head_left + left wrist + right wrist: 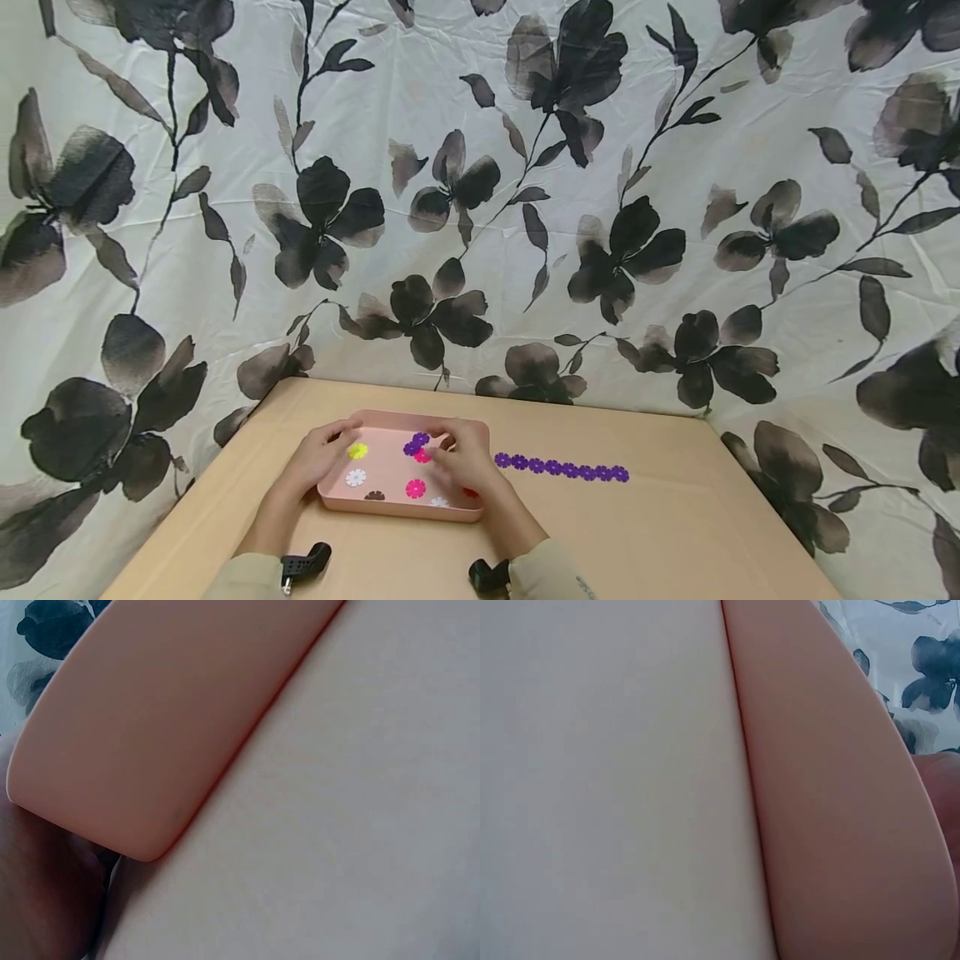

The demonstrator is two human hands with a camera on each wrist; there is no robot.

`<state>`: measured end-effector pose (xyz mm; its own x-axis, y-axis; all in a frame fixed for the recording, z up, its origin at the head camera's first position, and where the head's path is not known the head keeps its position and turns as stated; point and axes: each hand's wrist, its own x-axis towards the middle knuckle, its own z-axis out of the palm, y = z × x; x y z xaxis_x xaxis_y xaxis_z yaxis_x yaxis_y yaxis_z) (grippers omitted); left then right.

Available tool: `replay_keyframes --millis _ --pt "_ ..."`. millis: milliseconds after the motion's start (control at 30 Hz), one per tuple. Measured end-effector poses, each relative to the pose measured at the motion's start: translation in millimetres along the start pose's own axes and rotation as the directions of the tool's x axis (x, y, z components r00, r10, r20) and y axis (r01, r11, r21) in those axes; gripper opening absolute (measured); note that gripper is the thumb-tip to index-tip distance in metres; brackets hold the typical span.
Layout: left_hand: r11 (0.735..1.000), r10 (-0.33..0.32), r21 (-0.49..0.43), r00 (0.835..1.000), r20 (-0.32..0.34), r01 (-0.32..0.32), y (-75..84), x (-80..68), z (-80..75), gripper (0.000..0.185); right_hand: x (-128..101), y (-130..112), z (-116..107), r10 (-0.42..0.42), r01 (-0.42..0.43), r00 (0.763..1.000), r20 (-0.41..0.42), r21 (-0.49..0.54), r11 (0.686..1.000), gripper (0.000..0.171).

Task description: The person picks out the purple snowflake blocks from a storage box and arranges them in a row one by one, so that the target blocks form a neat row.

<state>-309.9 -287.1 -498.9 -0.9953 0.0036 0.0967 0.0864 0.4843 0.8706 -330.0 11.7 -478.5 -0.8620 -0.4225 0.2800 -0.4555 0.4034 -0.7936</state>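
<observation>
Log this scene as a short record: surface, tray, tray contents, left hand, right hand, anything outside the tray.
surface: tan table
tray: pink tray, near the table's front edge
tray contents: loose flower discs, yellow, white, pink, purple
left hand: grips the tray's left rim
right hand: over the tray's right side, fingers by the purple discs; grip unclear
outside tray: purple disc chain, lying in a row to the right

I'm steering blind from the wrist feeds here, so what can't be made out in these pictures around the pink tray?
- Right hand fingertips, head view: blurred over the purple pieces; a pinch cannot be confirmed.
- Tray contents, both wrist views: the pink tray wall fills each frame.
- Left hand grip, head view: fingers rest on the tray's edge; curl too small to judge.
- Red piece, head view: mostly behind the right hand.
</observation>
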Motion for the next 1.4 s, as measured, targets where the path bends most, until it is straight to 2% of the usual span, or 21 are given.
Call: replay_keyframes --millis 200,333,400,567,667,733,967,1233,1400 --pt "1.0 0.003 0.003 1.0 -0.001 -0.003 1.0 0.8 0.9 0.05 2 4 9 -0.047 0.049 0.999 0.021 -0.093 0.994 0.032" --pt "1.0 0.003 0.005 1.0 -0.005 -0.003 0.1 0.7 0.7 0.049 4 5 13 -0.09 0.102 0.994 0.067 -0.193 0.976 0.035" --pt "1.0 0.002 0.007 1.0 -0.002 -0.002 -0.9 0.6 0.8 0.05 4 6 14 -0.08 0.104 0.991 0.108 -0.243 0.964 0.04" --pt "1.0 0.003 0.014 1.0 -0.001 -0.003 -2.4 0.6 0.7 0.05 1 4 18 0.049 0.009 0.983 0.179 -0.31 0.951 0.05" --pt "1.0 0.006 0.021 1.0 -0.005 -0.006 -2.8 0.9 0.7 0.051 0 2 20 0.11 -0.046 0.977 0.182 -0.325 0.945 0.052" --pt "1.0 0.007 0.022 1.0 -0.006 -0.007 -2.9 1.4 0.7 0.052 -1 2 21 0.118 -0.052 0.976 0.181 -0.333 0.942 0.05" --pt "1.0 0.015 0.019 1.0 -0.003 -0.014 -2.2 0.8 0.7 0.051 0 3 20 0.043 0.03 0.982 0.181 -0.38 0.924 0.035" --pt "1.0 0.009 0.021 1.0 -0.004 -0.009 -0.4 -0.8 0.1 0.05 2 2 20 0.024 0.035 0.988 0.152 -0.376 0.926 0.018" --pt "1.0 0.004 0.024 1.0 -0.003 -0.004 -0.6 -1.0 0.0 0.049 2 1 20 0.028 0.021 0.989 0.143 -0.326 0.945 0.014"
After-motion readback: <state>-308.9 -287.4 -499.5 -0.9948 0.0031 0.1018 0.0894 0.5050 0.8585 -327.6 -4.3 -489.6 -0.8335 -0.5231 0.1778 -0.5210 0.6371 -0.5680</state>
